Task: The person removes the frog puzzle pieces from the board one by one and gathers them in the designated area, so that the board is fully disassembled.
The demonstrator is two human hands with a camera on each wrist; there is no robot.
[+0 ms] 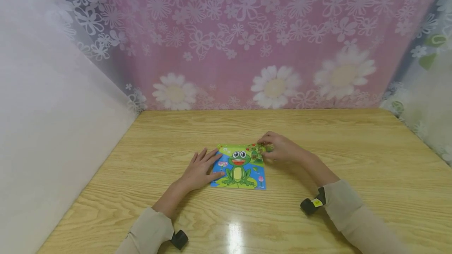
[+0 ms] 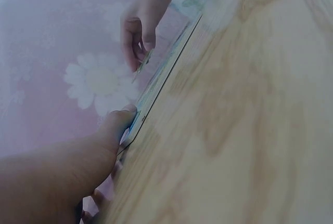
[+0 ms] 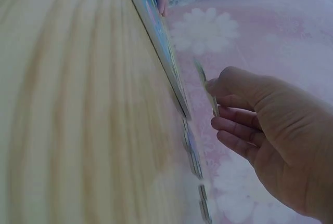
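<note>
A square frog picture puzzle (image 1: 238,173) lies flat on the table, with a green frog on a lily pad and blue water around it. My left hand (image 1: 199,171) rests at its left side, fingers spread over the edge; in the left wrist view the thumb (image 2: 125,114) touches the board's edge. Over the puzzle's upper right corner, my right hand (image 1: 282,149) pinches a thin puzzle piece (image 1: 256,154) with green foliage and a small house on it. In the right wrist view this puzzle piece (image 3: 210,96) is edge-on between thumb and fingers, raised above the board.
Several loose flat pieces (image 3: 192,154) lie on the table beside the board in the right wrist view. The wood-grain table (image 1: 141,199) ends at a pink flowered curtain (image 1: 219,62) at the back, with a white cloth (image 1: 63,101) along the left.
</note>
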